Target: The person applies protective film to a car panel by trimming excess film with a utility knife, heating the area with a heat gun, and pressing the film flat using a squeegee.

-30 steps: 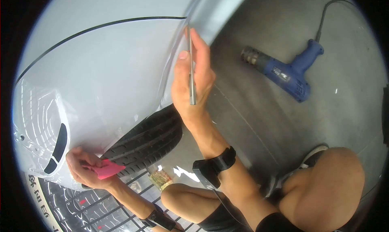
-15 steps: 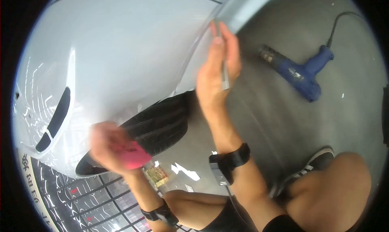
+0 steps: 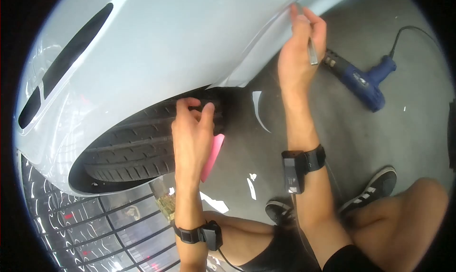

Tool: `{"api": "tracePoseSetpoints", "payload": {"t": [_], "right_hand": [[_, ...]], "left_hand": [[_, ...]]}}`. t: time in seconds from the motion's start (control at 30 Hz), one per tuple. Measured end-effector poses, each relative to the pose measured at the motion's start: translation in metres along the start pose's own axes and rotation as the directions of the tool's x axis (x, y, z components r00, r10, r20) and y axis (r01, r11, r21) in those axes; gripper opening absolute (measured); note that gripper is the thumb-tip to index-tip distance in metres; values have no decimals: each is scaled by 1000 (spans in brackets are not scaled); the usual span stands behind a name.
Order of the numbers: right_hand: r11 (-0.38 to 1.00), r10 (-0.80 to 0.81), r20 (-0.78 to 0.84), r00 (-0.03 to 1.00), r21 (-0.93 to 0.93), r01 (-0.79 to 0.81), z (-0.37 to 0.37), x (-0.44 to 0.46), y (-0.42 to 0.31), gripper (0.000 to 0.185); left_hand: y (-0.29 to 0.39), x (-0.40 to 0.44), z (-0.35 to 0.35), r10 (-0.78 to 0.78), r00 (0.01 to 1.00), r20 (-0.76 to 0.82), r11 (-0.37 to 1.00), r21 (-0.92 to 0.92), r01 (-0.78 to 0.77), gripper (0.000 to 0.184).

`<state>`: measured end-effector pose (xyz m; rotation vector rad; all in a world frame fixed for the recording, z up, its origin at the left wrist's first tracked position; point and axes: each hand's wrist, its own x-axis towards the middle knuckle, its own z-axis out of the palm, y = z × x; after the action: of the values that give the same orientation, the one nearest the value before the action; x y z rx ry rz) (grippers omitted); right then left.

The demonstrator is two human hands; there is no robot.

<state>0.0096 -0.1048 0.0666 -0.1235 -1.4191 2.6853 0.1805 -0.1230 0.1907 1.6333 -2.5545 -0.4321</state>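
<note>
My right hand (image 3: 301,49) grips a slim silver cutter knife (image 3: 312,51), its tip against the lower edge of the pale car body panel (image 3: 204,39). Loose pale film (image 3: 237,77) hangs from that edge beside the wheel arch. In front of the tyre (image 3: 137,144) is my left hand (image 3: 194,125), thumb and forefinger apart and curled toward the arch. A pink squeegee (image 3: 214,155) is tucked against its palm; the fingers holding it are mostly hidden.
A blue heat gun (image 3: 358,84) lies on the grey floor with its cord trailing away. A curved film offcut (image 3: 257,110) and white scraps (image 3: 214,203) lie nearby. A dark grid floor (image 3: 118,224) is at lower left.
My right hand with the cutter knife has shifted up and right along the panel edge. My left hand has moved right, carrying the squeegee in front of the tyre. The view has shifted too.
</note>
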Motion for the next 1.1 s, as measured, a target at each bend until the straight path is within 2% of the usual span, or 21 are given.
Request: {"api": "tracePoseSetpoints", "payload": {"t": [0.07,0.2,0.27,0.4,0.57,0.63,0.7,1.1], "right_hand": [[1000,16,-4,1000,2,-16,-2,0,0,34],[998,-37,-11,999,-44,36,-2,2,9,34],[997,-61,-14,998,-40,60,0,0,9,34],[997,-45,-20,999,-62,44,1,-6,11,33],[990,-30,-15,999,-140,27,1,-25,2,33],[992,37,-2,999,-122,-37,2,-33,-3,32],[989,58,13,998,-137,-56,0,-40,-1,32],[970,181,86,980,-178,-164,-6,-98,-5,33]], "left_hand": [[-5,2,2,7,997,-72,999,-36,-9,41],[-16,17,9,62,998,-13,995,-75,-63,40],[-24,24,18,146,989,11,989,-37,-146,40],[-26,29,29,260,951,-168,965,77,-250,33],[-20,31,26,203,968,-149,979,64,-195,30],[-23,33,26,189,971,-148,982,32,-186,30],[-29,35,30,287,935,-210,950,-64,-306,25],[-31,33,30,291,943,-159,951,-57,-303,20]]}}
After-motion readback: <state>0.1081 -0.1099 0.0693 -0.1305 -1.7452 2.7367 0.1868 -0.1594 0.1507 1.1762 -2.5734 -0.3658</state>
